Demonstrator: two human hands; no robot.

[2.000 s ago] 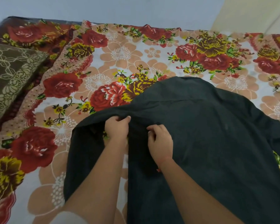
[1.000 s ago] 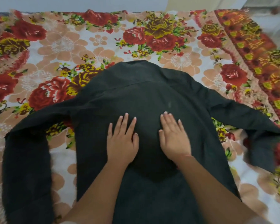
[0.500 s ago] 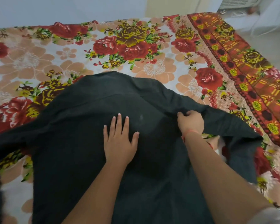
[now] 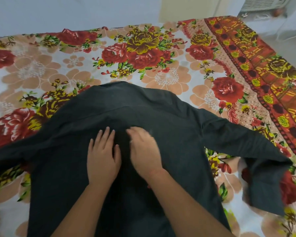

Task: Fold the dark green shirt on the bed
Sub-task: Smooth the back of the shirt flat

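The dark green shirt (image 4: 178, 137) lies spread on the bed, back side up, collar end away from me. Its right sleeve (image 4: 256, 159) stretches out and bends down toward me; the left sleeve runs off the frame's left edge. My left hand (image 4: 102, 158) lies flat on the middle of the shirt with straight fingers. My right hand (image 4: 144, 151) rests beside it on the cloth, fingers straight but blurred by motion. Neither hand holds any fabric.
A floral bedsheet (image 4: 169, 77) in red, peach and yellow covers the bed. Its orange patterned border (image 4: 266, 79) marks the bed's right edge, with floor beyond. A pale wall (image 4: 75, 11) stands behind the bed.
My right hand let go of the shirt's right shoulder area and came back to the middle, flat beside my left hand. The left hand stayed in place.
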